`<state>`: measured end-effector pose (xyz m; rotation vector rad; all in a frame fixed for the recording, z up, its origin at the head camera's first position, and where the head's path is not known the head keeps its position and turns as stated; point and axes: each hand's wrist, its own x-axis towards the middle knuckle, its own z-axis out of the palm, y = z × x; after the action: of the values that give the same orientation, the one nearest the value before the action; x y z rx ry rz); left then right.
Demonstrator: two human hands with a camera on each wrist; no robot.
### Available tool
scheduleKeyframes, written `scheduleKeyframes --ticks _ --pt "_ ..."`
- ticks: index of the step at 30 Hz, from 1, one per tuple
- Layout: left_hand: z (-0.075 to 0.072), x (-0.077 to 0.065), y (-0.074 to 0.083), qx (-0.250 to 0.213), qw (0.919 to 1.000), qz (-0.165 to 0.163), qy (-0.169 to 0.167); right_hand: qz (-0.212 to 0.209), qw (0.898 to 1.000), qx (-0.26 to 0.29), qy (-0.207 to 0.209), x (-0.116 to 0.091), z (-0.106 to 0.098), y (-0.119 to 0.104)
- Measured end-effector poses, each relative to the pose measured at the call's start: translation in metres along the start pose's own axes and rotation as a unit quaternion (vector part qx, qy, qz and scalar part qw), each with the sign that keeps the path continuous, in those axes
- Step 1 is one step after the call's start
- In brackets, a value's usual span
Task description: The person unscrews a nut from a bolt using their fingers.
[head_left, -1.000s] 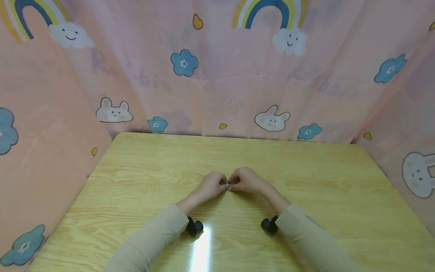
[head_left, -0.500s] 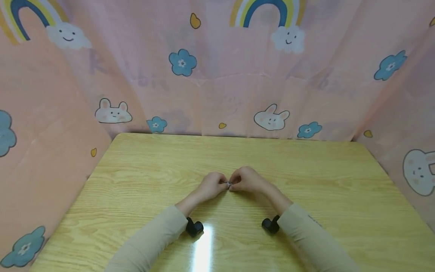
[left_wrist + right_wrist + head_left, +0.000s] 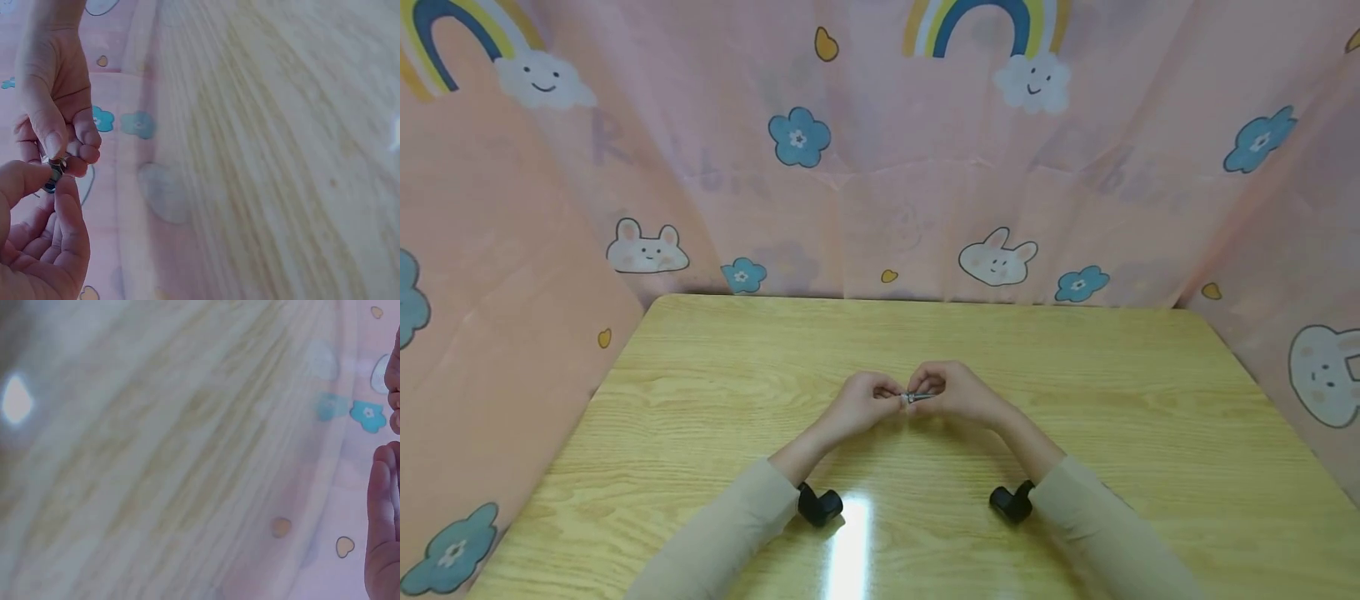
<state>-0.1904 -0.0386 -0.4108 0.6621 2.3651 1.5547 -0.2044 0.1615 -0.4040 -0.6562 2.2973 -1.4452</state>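
Between the fingertips of both hands is a small shiny metal piece (image 3: 912, 397), which looks like a little bolt with a thicker end on the left and a slim shaft toward the right. My left hand (image 3: 867, 406) pinches its left end between thumb and forefinger. From the other side, my right hand (image 3: 964, 392) pinches the shaft, its other fingers curled behind. The left wrist view shows the metal piece (image 3: 55, 174) with a rounded, banded body, partly covered by fingertips. In the right wrist view only parts of the two hands appear, at the right edge.
Below the hands spreads a wood-grain table (image 3: 737, 350). A pink patterned cloth (image 3: 880, 200) hangs behind it and along both sides. A black wrist camera (image 3: 820, 505) sits on the left cuff and another black wrist camera (image 3: 1012, 502) on the right.
Both hands have risen a little, and their wrists have moved apart. More of the metal piece now shows between the fingers, its slim shaft reaching into the right hand.
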Motion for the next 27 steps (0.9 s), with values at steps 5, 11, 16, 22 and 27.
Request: scheduleKeyframes --ticks 5,11,16,22,27 --pt "-0.003 -0.005 0.008 -0.026 0.9996 0.004 0.008 0.042 0.993 0.105 0.018 -0.006 0.0 -0.008" --pt "-0.005 -0.012 0.02 -0.041 0.9989 0.006 0.022 0.121 0.961 0.244 0.038 -0.013 0.005 -0.025" --pt "-0.006 -0.017 0.029 -0.051 0.9981 0.009 0.033 0.106 0.95 0.291 0.042 -0.019 0.009 -0.036" --pt "-0.008 -0.025 0.04 -0.091 0.9954 -0.011 0.028 0.057 0.959 0.278 0.022 -0.025 0.008 -0.04" --pt "-0.009 -0.03 0.044 -0.1 0.9943 -0.026 0.028 0.064 0.963 0.261 0.02 -0.028 0.008 -0.044"
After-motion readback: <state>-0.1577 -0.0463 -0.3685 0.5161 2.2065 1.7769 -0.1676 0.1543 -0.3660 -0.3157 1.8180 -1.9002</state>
